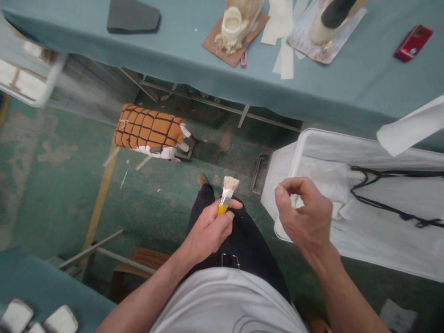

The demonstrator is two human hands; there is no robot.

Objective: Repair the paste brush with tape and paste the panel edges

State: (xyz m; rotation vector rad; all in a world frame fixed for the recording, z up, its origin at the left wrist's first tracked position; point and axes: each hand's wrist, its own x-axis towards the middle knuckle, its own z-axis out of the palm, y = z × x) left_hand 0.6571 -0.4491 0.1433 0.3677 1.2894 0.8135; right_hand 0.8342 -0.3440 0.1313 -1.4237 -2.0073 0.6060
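Head view: the left hand (pixel 210 226) is gripping the brush (pixel 227 194) at centre; the right hand (pixel 307 212) is curling narrowly, fingertip contact unclear, over the tub's left rim (pixel 298 157). Floor (pixel 62 194) is opening leftward past an orange bundle (pixel 149 127); the far table (pixel 176 44) is blocking forward room.

No legible text, label or number; red printing (pixel 154 254) on cardboard box (pixel 147 260) too blurred to read.

Gap between brush (pixel 228 196) and tub (pixel 385 236), table (pixel 180 51) ahead
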